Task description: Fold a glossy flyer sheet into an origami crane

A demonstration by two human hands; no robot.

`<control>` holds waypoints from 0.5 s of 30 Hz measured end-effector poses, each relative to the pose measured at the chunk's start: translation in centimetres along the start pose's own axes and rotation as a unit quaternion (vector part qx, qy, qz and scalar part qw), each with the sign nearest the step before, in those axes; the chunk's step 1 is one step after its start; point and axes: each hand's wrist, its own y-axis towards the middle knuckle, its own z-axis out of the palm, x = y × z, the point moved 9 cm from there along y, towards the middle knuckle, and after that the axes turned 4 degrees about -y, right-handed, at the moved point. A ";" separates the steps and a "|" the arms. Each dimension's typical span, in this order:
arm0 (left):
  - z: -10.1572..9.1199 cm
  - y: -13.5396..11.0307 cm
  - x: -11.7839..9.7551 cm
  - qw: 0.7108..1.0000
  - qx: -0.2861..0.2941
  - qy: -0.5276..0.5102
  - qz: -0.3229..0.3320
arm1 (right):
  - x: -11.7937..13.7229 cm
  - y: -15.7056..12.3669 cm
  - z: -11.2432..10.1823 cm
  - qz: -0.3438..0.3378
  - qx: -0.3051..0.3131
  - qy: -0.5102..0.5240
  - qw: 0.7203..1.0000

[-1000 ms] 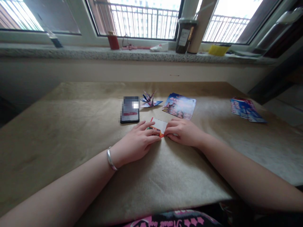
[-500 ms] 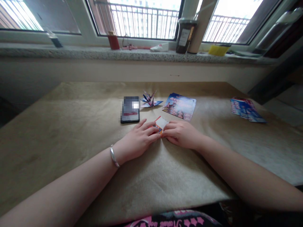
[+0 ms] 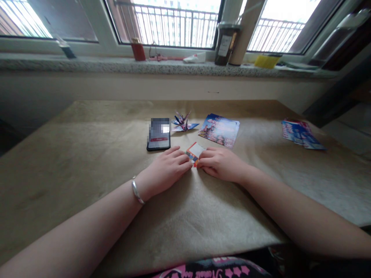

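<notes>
A small folded piece of printed paper (image 3: 195, 150), white inside with red and blue edges, lies on the tan table cover (image 3: 87, 154). My left hand (image 3: 168, 170), a silver bangle on its wrist, presses the paper's left side with curled fingers. My right hand (image 3: 222, 164) pinches its right side, fingertips together. Most of the paper is hidden under both hands. A finished paper crane (image 3: 183, 121) stands just behind, next to a dark phone (image 3: 159, 134).
A printed blue sheet (image 3: 219, 129) lies behind my right hand, and a stack of similar sheets (image 3: 301, 134) sits at the far right. The window sill (image 3: 116, 66) beyond the table holds a red cup (image 3: 138, 50), a dark jar (image 3: 225, 45) and a yellow box (image 3: 266, 61).
The visible flap of the paper has grown smaller and narrower as both hands closed in on it. The hands shifted slightly away from me; nothing else moved.
</notes>
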 end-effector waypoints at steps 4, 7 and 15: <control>-0.4 0.1 0.0 1.000 -0.001 0.019 0.015 | 0.0 0.0 0.0 0.001 0.000 -0.001 1.000; -0.7 0.1 0.0 0.999 0.002 0.029 0.020 | 0.0 -0.1 0.0 -0.002 -0.002 -0.005 1.000; -1.2 0.1 0.4 1.000 0.018 0.019 0.005 | -0.2 -0.3 0.1 -0.005 -0.001 0.001 1.000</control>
